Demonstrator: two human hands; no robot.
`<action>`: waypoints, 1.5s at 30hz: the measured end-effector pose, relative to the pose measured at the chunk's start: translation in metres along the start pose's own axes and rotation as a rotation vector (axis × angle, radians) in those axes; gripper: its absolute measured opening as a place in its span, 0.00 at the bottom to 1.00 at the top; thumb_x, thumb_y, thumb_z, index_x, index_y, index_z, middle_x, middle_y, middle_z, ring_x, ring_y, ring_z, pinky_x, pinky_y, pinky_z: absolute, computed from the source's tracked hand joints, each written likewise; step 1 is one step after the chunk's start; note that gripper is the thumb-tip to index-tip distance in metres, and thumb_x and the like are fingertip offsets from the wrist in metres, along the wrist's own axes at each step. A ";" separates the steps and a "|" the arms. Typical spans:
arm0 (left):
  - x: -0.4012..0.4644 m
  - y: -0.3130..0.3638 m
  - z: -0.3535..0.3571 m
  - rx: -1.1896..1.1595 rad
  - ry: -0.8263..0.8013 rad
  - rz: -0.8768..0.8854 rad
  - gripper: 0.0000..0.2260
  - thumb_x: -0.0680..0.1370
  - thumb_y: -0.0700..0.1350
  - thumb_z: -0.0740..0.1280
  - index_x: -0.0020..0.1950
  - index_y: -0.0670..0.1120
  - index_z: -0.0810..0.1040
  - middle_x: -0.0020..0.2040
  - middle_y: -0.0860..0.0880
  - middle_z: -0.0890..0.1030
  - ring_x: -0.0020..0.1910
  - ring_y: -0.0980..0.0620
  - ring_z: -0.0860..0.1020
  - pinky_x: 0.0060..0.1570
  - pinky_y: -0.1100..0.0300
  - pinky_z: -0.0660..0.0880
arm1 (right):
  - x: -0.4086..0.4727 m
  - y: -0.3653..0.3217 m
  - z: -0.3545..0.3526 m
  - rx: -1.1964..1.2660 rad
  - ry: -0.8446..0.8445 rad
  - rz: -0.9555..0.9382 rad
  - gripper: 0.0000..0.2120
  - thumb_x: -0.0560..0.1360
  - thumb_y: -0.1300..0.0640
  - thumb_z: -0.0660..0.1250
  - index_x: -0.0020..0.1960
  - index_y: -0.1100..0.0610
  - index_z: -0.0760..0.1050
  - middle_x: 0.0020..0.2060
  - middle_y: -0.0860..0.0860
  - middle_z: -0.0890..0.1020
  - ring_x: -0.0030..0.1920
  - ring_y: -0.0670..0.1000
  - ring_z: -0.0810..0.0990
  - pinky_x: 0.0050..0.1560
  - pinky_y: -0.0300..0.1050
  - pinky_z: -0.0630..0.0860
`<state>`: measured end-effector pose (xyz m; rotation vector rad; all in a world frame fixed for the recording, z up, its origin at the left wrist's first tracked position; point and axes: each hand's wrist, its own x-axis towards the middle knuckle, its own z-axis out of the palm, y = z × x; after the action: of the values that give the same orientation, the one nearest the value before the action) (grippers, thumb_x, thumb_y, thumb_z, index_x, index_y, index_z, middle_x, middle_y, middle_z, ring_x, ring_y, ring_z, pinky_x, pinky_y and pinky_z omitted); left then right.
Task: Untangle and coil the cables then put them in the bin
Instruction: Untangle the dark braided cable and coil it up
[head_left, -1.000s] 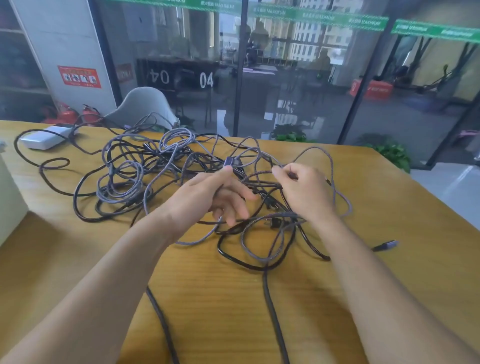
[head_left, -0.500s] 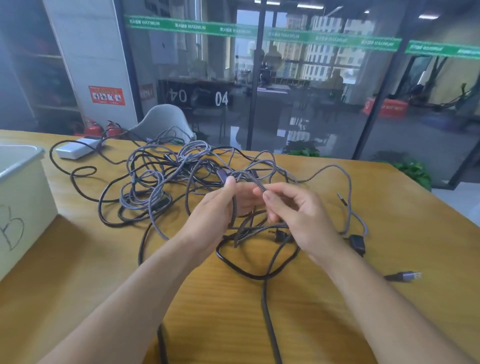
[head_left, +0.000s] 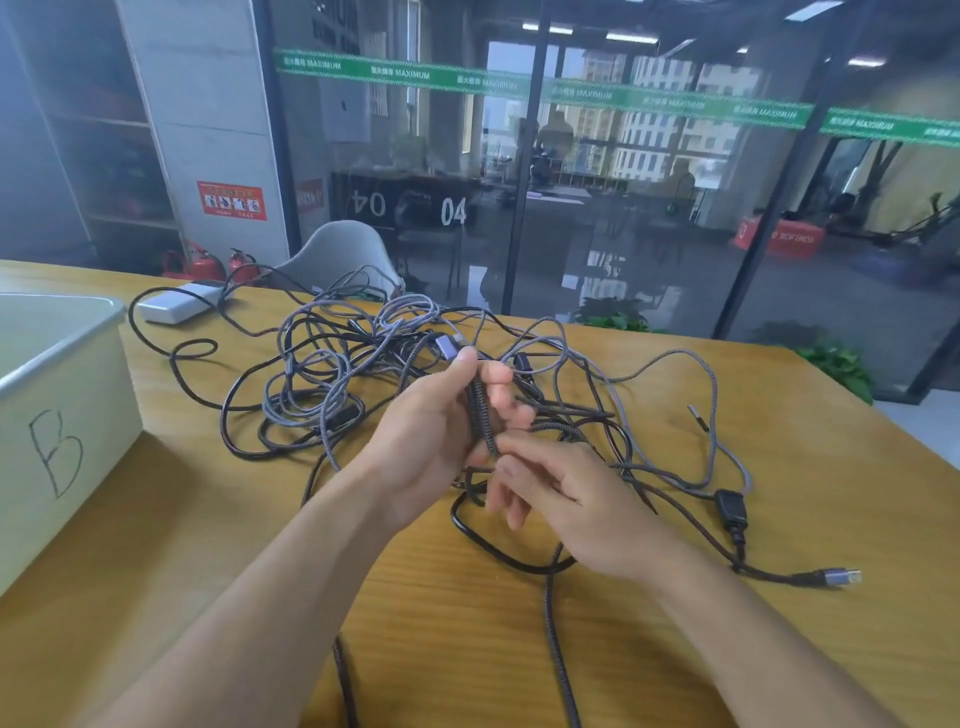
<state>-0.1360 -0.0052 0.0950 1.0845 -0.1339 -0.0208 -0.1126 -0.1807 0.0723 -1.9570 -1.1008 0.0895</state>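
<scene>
We see the braided cable (head_left: 480, 410) held up in the middle of the scene, just above the tangle of cables (head_left: 363, 374) that sprawls over the far half of the table (head_left: 208, 545). Its held stretch runs nearly upright, tilting slightly right toward us, with the grey plug end (head_left: 448, 346) pointing up and far-left above our left thumb. Our left hand (head_left: 441, 421) has its fingers and thumb curled round that stretch, gripping it near the plug. Our right hand (head_left: 561, 499) sits just below and nearer, its fingertips (head_left: 506, 452) touching the cable where it leaves the left hand; whether they pinch it we cannot tell, and the other fingers hang loosely. So the cable's free length lies downward and toward us from the left hand, and the right hand is the nearer one to draw it out, we judge. The bin (head_left: 67, 395), marked B, stands at the left edge, well apart from both hands.
</scene>
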 end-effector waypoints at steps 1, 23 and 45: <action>0.000 0.001 0.000 -0.014 -0.009 0.002 0.18 0.88 0.54 0.54 0.45 0.48 0.75 0.35 0.52 0.72 0.38 0.51 0.78 0.33 0.61 0.74 | -0.001 0.002 -0.004 -0.044 -0.030 0.005 0.15 0.88 0.55 0.58 0.47 0.38 0.73 0.42 0.48 0.85 0.40 0.50 0.83 0.46 0.41 0.77; -0.007 0.012 -0.008 0.099 -0.019 0.044 0.24 0.87 0.51 0.54 0.31 0.52 0.63 0.27 0.55 0.56 0.25 0.56 0.54 0.27 0.60 0.50 | -0.011 0.052 -0.087 -0.774 0.084 0.315 0.26 0.76 0.27 0.52 0.36 0.44 0.75 0.25 0.45 0.74 0.34 0.49 0.78 0.53 0.43 0.67; 0.006 -0.042 -0.001 0.474 -0.015 -0.044 0.23 0.87 0.59 0.53 0.37 0.49 0.69 0.33 0.51 0.58 0.32 0.50 0.55 0.32 0.58 0.55 | -0.002 0.004 -0.038 0.355 0.426 0.310 0.05 0.81 0.61 0.71 0.55 0.56 0.84 0.42 0.54 0.87 0.42 0.50 0.87 0.46 0.39 0.82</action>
<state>-0.1278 -0.0243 0.0584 1.5607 -0.1317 -0.0386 -0.0945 -0.2073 0.0926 -1.7036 -0.4644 0.0284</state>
